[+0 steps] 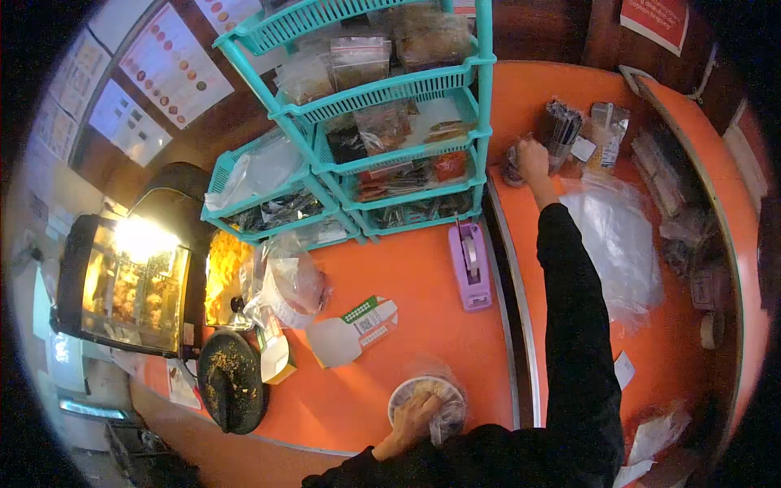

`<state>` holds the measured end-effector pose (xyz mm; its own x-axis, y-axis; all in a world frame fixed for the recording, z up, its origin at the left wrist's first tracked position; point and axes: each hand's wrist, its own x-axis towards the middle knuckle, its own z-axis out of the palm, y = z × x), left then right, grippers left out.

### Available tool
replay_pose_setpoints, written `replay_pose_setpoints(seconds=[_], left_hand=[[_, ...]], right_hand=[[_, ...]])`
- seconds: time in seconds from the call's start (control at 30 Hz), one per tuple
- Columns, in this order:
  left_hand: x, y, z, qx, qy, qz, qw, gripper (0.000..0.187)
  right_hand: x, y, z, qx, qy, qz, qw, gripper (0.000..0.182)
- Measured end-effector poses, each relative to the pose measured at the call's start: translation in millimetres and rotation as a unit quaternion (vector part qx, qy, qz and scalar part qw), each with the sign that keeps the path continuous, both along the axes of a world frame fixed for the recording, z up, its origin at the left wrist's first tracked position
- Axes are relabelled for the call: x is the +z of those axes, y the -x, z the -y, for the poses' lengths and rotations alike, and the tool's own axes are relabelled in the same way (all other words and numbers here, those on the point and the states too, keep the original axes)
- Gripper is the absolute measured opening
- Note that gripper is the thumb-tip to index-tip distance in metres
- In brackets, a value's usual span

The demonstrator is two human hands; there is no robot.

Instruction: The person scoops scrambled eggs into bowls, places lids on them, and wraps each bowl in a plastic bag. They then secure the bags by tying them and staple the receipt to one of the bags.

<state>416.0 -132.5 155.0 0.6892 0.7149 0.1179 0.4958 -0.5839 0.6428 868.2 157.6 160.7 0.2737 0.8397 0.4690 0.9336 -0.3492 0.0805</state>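
Note:
At the front of the orange counter stands a round white bowl [394, 400] with clear plastic film [450, 416] in and around it. My left hand [415, 413] rests over the bowl, its fingers curled onto the film. Stretched far forward, my right hand [533, 159] is closed beside a small dark packet or container [512, 169] on the raised right-hand counter; its fingertips are partly hidden. Just right of that hand stands a bundle of dark wrapped sticks [561, 128]. A pouch [608, 134] leans behind them.
Teal stacked baskets [390, 167] full of packets rise at the back. A purple tape dispenser [470, 267] stands near the counter's right edge. Folded cartons [351, 333], a black pan [233, 381] and a lit glass food warmer [134, 285] are leftward. Clear plastic bags [614, 244] lie right.

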Motion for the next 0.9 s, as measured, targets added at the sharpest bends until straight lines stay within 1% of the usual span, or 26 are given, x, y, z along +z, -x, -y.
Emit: replay_pose_setpoints(seconds=[0.1, 0.13, 0.17, 0.2, 0.23, 0.27, 0.3, 0.33, 0.37, 0.4, 0.43, 0.47, 0.5, 0.53, 0.57, 0.6, 0.63, 0.67, 0.73, 0.83, 0.87, 0.9], left_hand=[[-13.0, 4.7, 3.0, 0.013, 0.091, 0.058, 0.994, 0.019], [-36.6, 10.7, 5.2, 0.007, 0.145, 0.092, 0.985, 0.020], [-72.5, 19.2, 8.7, 0.000, 0.199, 0.125, 0.972, 0.021], [-74.7, 21.8, 10.6, -0.005, 0.278, 0.148, 0.949, 0.022], [-76.9, 24.4, 12.4, -0.003, 0.354, 0.168, 0.920, 0.023], [-52.3, 24.3, 4.3, 0.002, 0.453, 0.175, 0.874, 0.024], [-41.3, 28.2, -4.5, -0.029, 0.442, 0.144, 0.885, 0.025], [-30.3, 32.1, -13.4, -0.061, 0.429, 0.113, 0.894, 0.025], [-19.3, 36.0, -22.3, -0.094, 0.413, 0.084, 0.902, 0.026], [-4.5, 35.1, -23.3, -0.119, 0.266, 0.090, 0.952, 0.024], [4.9, 35.0, -22.5, -0.142, 0.112, 0.095, 0.979, 0.022], [0.6, 34.8, -20.6, -0.118, 0.176, 0.159, 0.964, 0.018], [-3.7, 35.7, -20.4, -0.117, 0.134, 0.188, 0.966, 0.017], [-8.6, 37.4, -20.2, -0.112, 0.095, 0.215, 0.966, 0.016], [-15.8, 40.5, -18.1, -0.102, 0.127, 0.208, 0.964, 0.018], [-20.5, 44.6, -13.3, -0.088, 0.164, 0.198, 0.962, 0.021], [-16.9, 43.9, -12.0, -0.091, 0.098, 0.198, 0.971, 0.023], [-11.5, 41.7, -10.6, -0.097, 0.029, 0.200, 0.975, 0.025], [2.4, 40.5, -2.5, -0.081, 0.013, 0.191, 0.978, 0.027], [16.3, 36.7, 4.8, -0.075, -0.025, 0.199, 0.977, 0.027], [17.8, 36.2, 6.3, -0.074, -0.038, 0.203, 0.976, 0.027], [18.6, 35.9, 6.6, -0.074, -0.050, 0.199, 0.976, 0.027]], right_hand=[[14.0, 6.5, 7.3, 0.043, -0.180, -0.083, 0.979, 0.009], [23.0, 9.5, 11.2, 0.028, -0.207, -0.097, 0.973, 0.009], [35.6, 12.8, 15.6, 0.013, -0.234, -0.111, 0.966, 0.008], [48.3, 16.4, 22.9, -0.003, -0.261, -0.123, 0.958, 0.008], [62.2, 21.9, 33.0, 0.028, -0.317, -0.173, 0.932, 0.008], [75.6, 27.8, 44.2, 0.058, -0.371, -0.222, 0.900, 0.011], [83.8, 31.3, 56.1, 0.088, -0.422, -0.268, 0.862, 0.015], [90.7, 35.8, 60.8, 0.150, -0.465, -0.383, 0.784, 0.020], [93.3, 39.5, 76.0, 0.174, -0.459, -0.435, 0.755, 0.020], [118.4, 71.0, 106.0, 0.197, -0.452, -0.485, 0.722, 0.019], [141.8, 104.7, 136.3, 0.219, -0.444, -0.535, 0.685, 0.019], [159.7, 137.2, 167.5, 0.242, -0.426, -0.571, 0.658, 0.018], [167.7, 167.6, 195.6, 0.262, -0.407, -0.609, 0.628, 0.017], [162.1, 191.1, 217.1, 0.289, -0.384, -0.633, 0.608, 0.018], [151.0, 213.0, 236.9, 0.309, -0.359, -0.660, 0.584, 0.019], [131.6, 234.2, 252.3, 0.305, -0.324, -0.676, 0.587, 0.020], [107.0, 253.8, 266.1, 0.301, -0.289, -0.693, 0.588, 0.022], [80.6, 271.6, 280.7, 0.251, -0.248, -0.714, 0.604, 0.023], [35.0, 301.8, 307.4, 0.160, -0.163, -0.742, 0.630, 0.024], [8.8, 330.6, 339.1, 0.122, -0.181, -0.801, 0.558, 0.025], [-0.3, 335.4, 345.3, 0.147, -0.208, -0.775, 0.579, 0.027], [-3.5, 338.7, 351.0, 0.130, -0.209, -0.779, 0.576, 0.027]])
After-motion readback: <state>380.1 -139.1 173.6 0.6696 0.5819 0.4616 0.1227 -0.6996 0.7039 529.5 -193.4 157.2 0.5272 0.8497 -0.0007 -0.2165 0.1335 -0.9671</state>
